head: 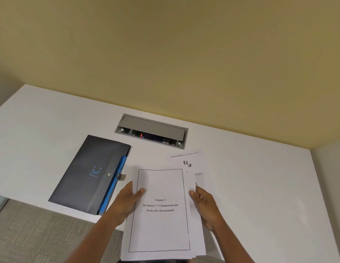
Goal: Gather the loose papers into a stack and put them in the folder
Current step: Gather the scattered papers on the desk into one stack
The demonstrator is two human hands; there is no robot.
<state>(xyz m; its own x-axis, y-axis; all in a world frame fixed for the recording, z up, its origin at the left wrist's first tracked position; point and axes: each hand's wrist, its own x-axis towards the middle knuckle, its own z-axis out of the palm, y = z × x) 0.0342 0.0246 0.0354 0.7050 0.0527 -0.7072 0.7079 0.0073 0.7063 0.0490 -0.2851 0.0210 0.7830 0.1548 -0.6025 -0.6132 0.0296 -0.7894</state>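
Both hands hold the papers (161,211) above the near edge of the white desk (250,177): the left hand (125,204) grips the left side, the right hand (205,205) the right side. The top sheet reads "Chapter 3, Mc-kinsey's 7's framework and Porter five forces model". The dark folder (89,173), with a blue smile logo, lies closed to the left.

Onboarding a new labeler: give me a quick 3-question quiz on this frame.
1. True or false: the folder lies shut on the table.
2. Which hands hold the paper stack? A) left only B) right only C) both
3. What chapter number is printed on the top sheet?

Key: 1 true. 2 C: left hand and right hand grip opposite edges. 3: Chapter 3.
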